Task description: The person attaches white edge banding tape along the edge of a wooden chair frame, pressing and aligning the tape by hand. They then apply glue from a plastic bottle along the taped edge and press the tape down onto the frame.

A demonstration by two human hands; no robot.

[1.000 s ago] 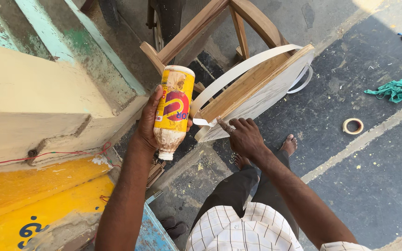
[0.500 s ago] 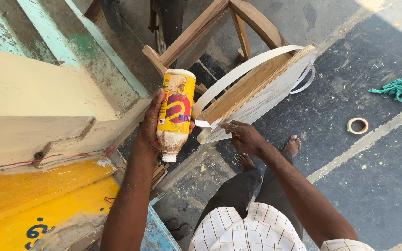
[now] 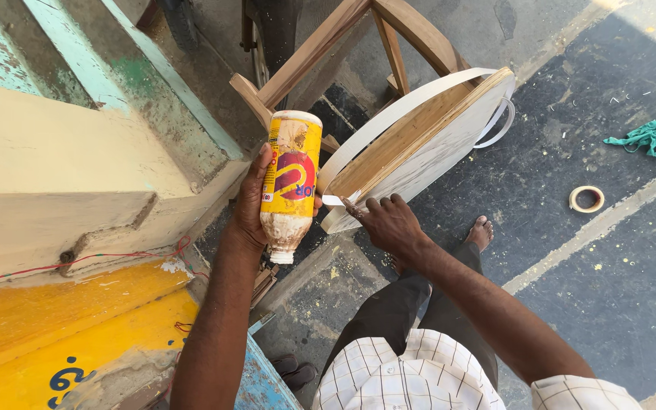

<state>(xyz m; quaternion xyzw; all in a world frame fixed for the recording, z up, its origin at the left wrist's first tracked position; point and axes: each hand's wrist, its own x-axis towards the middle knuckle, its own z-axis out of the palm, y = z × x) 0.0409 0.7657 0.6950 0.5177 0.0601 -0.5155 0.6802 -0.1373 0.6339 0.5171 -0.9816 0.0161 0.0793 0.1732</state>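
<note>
two bare hands work near the middle of the frame. left hand is wrapped around a yellow glue bottle, held upside down with its nozzle pointing at the ground, fingers closed on the bottle's side. just right of it, right hand lies flat and mostly open, fingertips pressing the lower edge of a round wooden panel, beside the loose end of a white edge strip that curves along the panel's rim. the panel leans tilted against a wooden frame in the upper centre. a roll of tape and a green rag lie on the dark floor at the right, well apart from both hands.
</note>
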